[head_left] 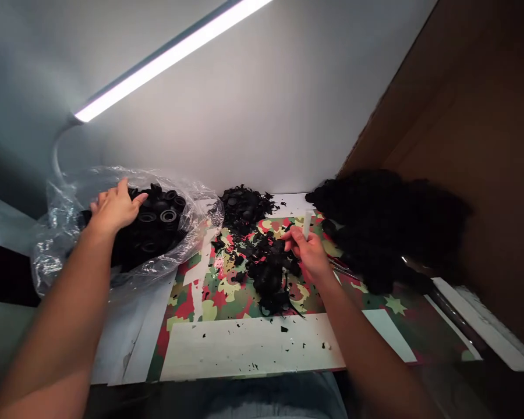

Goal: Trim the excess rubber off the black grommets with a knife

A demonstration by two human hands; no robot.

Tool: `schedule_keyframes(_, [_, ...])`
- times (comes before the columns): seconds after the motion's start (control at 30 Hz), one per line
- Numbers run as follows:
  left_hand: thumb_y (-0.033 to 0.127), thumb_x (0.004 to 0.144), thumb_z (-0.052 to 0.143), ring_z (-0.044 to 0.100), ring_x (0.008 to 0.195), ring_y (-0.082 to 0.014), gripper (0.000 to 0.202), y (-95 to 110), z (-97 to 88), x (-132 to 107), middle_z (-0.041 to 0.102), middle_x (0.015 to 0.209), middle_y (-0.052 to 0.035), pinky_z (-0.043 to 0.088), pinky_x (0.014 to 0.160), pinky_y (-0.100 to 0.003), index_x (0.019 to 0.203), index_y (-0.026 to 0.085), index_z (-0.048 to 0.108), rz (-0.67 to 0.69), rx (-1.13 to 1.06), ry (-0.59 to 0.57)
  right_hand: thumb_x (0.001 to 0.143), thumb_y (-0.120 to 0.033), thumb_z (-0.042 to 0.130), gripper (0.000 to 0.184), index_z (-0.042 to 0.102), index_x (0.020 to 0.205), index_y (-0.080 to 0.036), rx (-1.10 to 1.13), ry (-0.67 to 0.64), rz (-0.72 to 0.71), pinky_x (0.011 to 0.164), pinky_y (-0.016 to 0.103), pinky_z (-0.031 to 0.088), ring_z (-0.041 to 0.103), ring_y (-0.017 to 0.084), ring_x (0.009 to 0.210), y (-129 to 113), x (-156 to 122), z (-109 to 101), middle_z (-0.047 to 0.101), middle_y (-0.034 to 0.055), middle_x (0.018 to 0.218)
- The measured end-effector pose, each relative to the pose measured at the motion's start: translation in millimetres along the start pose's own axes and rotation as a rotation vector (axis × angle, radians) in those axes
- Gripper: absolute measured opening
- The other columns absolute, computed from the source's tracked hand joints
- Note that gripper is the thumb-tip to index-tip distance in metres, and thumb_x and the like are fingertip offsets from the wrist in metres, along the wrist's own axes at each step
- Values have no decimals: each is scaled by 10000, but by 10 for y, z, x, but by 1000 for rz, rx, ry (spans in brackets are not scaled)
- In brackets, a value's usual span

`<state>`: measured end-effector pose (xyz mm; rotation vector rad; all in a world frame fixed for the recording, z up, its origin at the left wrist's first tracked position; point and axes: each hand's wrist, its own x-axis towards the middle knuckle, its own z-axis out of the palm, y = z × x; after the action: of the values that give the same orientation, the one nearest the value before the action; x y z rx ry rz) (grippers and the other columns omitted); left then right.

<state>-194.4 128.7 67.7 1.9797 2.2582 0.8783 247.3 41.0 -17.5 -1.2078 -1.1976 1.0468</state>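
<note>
My left hand (116, 205) reaches over the clear plastic bag (201, 201), its thumb and fingers apart and nothing visible in them. Under and beside it lie several black ring-shaped rubber parts (168, 216) heaped in the bag. My right hand (308, 250) is closed around a short, whitish, translucent stick (307, 224) that points up out of the fist; its lower end is hidden. Just left of that hand lies a pile of black rubber scraps (271, 270) on the camouflage-patterned sheet (218, 299).
Another clump of black scraps (244, 203) sits by the back wall. A large black heap (375, 221) fills the right rear, against a cardboard panel (471, 145). Metal tweezers or scissors (343, 267) lie beside my right wrist. A lit lamp bar (170, 61) hangs above.
</note>
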Motion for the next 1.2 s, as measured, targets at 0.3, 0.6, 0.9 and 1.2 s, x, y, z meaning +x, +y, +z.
schedule_keyframes(0.3, [467,993,418,561,1111,-347,469,998,256,-702,665,1004,-157,380,999,-574,895,124,722,332,-33,-78,821,-340,748,194,798,989,-255,-593,-424,-145,766,309,449,614,195,818,30,-32,-122,629,25,888])
schedule_keyframes(0.6, [358,776,788,690,936,-289,362,1861,1304,-1756,757,1018,-75,487,794,-355,1111,243,713,410,-603,-624,907,-585,586,437,742,875,-178,-130,-312,17,598,257,430,586,152,644,22,-71,4,723,34,767])
schedule_keyframes(0.9, [301,659,870,627,809,-189,410,1688,1191,-1636,693,853,-14,451,703,-268,1030,202,727,51,-1064,-620,956,-690,396,599,757,857,-222,61,45,-96,665,297,517,653,170,671,-97,-195,61,731,54,824])
schedule_keyframes(1.2, [341,669,880,658,949,-228,483,1620,1114,-1654,715,1025,-48,496,844,-328,1098,224,691,70,-999,-377,892,-409,672,204,665,799,-228,-45,-122,-180,790,348,533,696,226,886,-239,-433,327,744,71,1011])
